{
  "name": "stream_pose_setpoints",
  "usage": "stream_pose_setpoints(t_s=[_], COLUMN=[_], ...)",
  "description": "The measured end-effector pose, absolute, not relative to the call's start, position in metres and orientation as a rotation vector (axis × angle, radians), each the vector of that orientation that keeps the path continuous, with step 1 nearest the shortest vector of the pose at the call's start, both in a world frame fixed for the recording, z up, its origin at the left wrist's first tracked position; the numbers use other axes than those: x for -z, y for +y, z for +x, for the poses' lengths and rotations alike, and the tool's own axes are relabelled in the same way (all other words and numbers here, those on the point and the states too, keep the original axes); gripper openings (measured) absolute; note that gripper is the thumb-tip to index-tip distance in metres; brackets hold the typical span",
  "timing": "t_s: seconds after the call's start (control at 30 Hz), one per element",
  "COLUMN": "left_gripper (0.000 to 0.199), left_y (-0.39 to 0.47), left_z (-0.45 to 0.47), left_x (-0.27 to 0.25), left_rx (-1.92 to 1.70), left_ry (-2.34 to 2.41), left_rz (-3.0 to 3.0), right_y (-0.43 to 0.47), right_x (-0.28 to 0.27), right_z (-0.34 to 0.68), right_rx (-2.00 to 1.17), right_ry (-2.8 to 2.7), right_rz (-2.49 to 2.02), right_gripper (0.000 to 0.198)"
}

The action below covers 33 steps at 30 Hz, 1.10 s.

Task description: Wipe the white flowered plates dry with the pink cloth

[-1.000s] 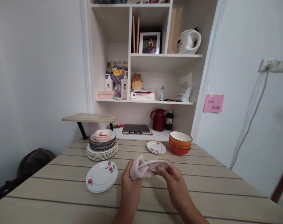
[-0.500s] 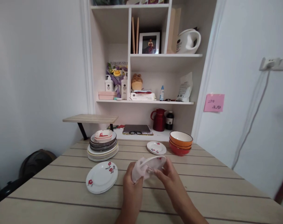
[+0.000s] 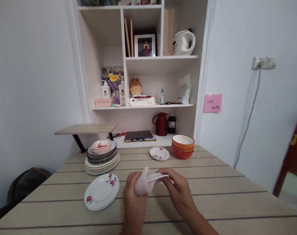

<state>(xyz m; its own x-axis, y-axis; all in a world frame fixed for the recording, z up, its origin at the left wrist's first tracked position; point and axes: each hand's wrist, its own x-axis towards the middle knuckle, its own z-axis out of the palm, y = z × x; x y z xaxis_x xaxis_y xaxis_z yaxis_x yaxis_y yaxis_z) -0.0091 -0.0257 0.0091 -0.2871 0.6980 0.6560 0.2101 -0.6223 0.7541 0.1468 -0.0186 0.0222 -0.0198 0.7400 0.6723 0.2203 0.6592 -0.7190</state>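
Observation:
A small white plate (image 3: 156,176) is held nearly edge-on above the table, between both hands. My left hand (image 3: 134,199) is closed on a pale pinkish cloth (image 3: 143,183) that is folded round the plate's left edge. My right hand (image 3: 178,188) pinches the right edge, thumb below and fingers on top. Left of my hands lie larger white plates (image 3: 101,192) with red flowers, stacked. Beyond them, a small stack of flowered plates (image 3: 159,153) rests on the table.
A tall stack of plates (image 3: 101,166) topped by small dishes (image 3: 101,146) stands at the back left, near a raised wooden shelf (image 3: 86,129). Orange and red bowls (image 3: 183,148) are nested at the back right. Behind the table are a red jug (image 3: 161,124) and a laptop (image 3: 138,135).
The plate has tipped from showing its flowered face to nearly edge-on. My right hand has turned, its fingers now over the rim. The whole view has shifted to the right.

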Motion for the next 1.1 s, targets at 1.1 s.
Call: stream_pose_setpoints(t_s=[1.1], left_gripper=[0.035], left_y=[-0.024], left_z=[-0.012], left_x=[0.001], left_rx=[-2.046], left_ry=[1.24], left_rz=[2.184], right_y=[-0.013], right_x=[-0.022], right_z=[0.153], right_rx=[-0.144], right_ry=[-1.747], right_rz=[-0.806], right_gripper=[0.016])
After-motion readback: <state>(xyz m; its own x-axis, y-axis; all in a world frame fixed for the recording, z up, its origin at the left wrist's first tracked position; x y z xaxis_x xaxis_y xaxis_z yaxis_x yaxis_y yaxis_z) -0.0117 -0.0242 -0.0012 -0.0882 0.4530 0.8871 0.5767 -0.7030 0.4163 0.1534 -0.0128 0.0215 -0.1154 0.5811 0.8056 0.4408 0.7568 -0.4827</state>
